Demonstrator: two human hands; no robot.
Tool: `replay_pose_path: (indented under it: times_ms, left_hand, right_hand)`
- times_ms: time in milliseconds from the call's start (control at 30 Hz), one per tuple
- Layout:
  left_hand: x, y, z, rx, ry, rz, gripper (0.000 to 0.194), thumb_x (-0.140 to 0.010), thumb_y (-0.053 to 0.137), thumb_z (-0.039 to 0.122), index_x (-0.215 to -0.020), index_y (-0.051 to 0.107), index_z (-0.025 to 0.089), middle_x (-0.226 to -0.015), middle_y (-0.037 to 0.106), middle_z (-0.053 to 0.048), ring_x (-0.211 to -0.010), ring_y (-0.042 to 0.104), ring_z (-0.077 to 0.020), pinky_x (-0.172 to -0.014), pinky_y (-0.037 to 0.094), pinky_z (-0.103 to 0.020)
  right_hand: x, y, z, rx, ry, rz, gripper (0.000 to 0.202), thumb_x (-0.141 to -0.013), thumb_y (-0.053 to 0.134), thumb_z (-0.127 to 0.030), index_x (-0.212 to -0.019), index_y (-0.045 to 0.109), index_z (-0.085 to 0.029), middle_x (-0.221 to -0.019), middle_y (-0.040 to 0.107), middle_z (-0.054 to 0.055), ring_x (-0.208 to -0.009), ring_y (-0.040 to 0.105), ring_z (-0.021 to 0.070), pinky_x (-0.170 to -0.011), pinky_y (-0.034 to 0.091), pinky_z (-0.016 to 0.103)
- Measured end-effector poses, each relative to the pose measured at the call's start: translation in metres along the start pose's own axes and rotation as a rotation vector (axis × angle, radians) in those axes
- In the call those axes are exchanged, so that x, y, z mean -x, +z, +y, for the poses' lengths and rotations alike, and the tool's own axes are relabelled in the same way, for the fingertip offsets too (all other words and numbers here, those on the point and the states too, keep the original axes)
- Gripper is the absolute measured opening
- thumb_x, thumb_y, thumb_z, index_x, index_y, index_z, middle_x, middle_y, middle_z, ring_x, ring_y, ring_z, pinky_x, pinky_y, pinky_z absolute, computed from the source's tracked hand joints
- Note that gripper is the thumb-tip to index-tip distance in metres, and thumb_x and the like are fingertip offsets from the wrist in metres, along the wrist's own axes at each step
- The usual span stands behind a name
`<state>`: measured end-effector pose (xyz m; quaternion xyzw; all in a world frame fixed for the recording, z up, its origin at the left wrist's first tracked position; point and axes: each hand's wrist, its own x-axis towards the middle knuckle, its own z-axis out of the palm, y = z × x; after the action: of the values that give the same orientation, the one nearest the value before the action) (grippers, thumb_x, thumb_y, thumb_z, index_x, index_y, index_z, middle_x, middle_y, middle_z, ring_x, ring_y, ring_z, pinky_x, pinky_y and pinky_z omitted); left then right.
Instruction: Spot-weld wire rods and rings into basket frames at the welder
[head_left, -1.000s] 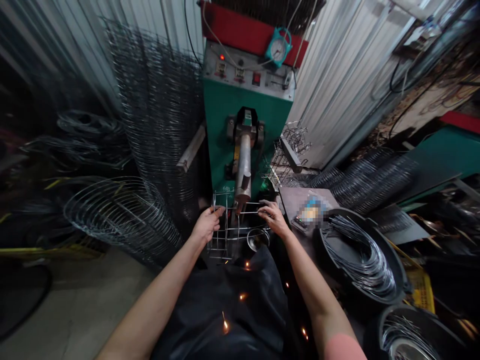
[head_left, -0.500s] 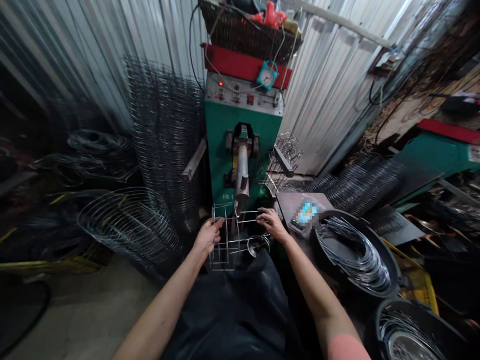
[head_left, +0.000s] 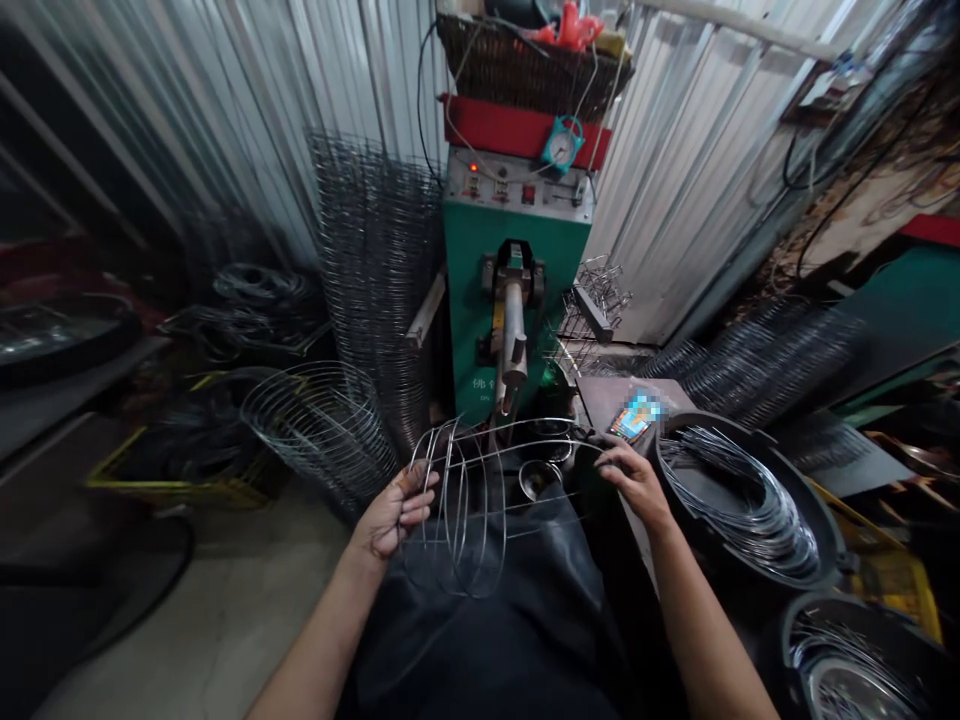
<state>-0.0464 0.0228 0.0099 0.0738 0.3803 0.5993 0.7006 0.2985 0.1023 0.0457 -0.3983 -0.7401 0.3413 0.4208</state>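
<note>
A wire frame [head_left: 486, 500] of several thin rings joined by long straight wires is held over my lap, in front of the green machine [head_left: 469, 240]. My left hand [head_left: 397, 508] grips the ringed end at its left side. My right hand [head_left: 630, 478] has its fingers pinched at the far right ends of the long wires. Above the frame the machine's metal electrode arm [head_left: 513, 340] points down towards me, apart from the rings. A small round dish [head_left: 538, 480] shows behind the wires.
On the right, a black tub [head_left: 814, 490] holds wire rings, with a second tub [head_left: 789, 640] nearer me. A phone [head_left: 636, 415] lies on the small table [head_left: 600, 393]. Stacked wire rings [head_left: 382, 290] and a wire basket [head_left: 319, 420] stand at the left.
The wire frame has come away from the electrode tip, nearer my body, and is tilted. My hands have moved farther apart. The view has shifted left.
</note>
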Motion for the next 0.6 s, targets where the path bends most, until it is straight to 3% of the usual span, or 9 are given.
replay_pose_path:
  times_ms: [100,200,333,433,600]
  left_hand:
    - [0.010,0.001,-0.001,0.079,-0.061,-0.001,0.002,-0.077,0.054,0.012,-0.078,0.054,0.014,-0.069,0.049,-0.001,-0.037,0.026,0.0027,-0.028,0.018,-0.006]
    - [0.018,0.005,-0.003,0.143,-0.099,-0.019,0.011,-0.083,0.044,0.010,-0.082,0.055,0.013,-0.068,0.047,-0.001,-0.036,0.026,0.0027,-0.027,0.019,-0.006]
    - [0.026,0.010,-0.005,0.204,-0.194,-0.048,0.017,-0.087,0.035,0.010,-0.082,0.051,0.013,-0.067,0.045,0.001,-0.034,0.024,0.0019,-0.025,0.020,-0.006]
    - [0.030,0.009,-0.010,0.258,-0.268,-0.073,0.016,-0.088,0.034,0.014,-0.084,0.049,0.013,-0.067,0.043,0.002,-0.033,0.022,0.0013,-0.023,0.019,-0.008]
    - [0.030,0.003,-0.022,0.284,-0.378,-0.047,0.018,-0.090,0.031,0.018,-0.087,0.048,0.013,-0.068,0.041,0.002,-0.032,0.024,0.0013,-0.022,0.020,-0.009]
  right_hand:
    - [0.010,-0.001,0.002,-0.142,0.019,0.060,0.021,-0.069,0.064,-0.043,-0.073,0.061,-0.022,-0.104,0.059,0.007,-0.103,0.052,0.0264,-0.091,0.037,0.041]
    - [0.020,0.007,0.004,-0.375,0.057,0.180,0.033,-0.066,0.063,-0.053,-0.081,0.057,-0.024,-0.095,0.059,0.006,-0.084,0.055,0.0224,-0.076,0.044,0.038]
    - [0.032,0.022,-0.003,-0.727,0.085,0.283,0.039,-0.067,0.060,-0.057,-0.092,0.053,-0.029,-0.084,0.056,0.001,-0.066,0.049,0.0144,-0.060,0.042,0.030]
    - [0.045,0.031,-0.003,-0.923,0.116,0.241,0.044,-0.063,0.063,-0.061,-0.092,0.055,-0.028,-0.067,0.048,-0.003,-0.054,0.040,0.0101,-0.053,0.039,0.026]
    - [0.081,0.045,0.020,-1.120,0.148,0.061,0.036,-0.063,0.068,-0.052,-0.058,0.050,-0.021,-0.042,0.030,-0.008,-0.037,0.027,0.0067,-0.037,0.027,0.018]
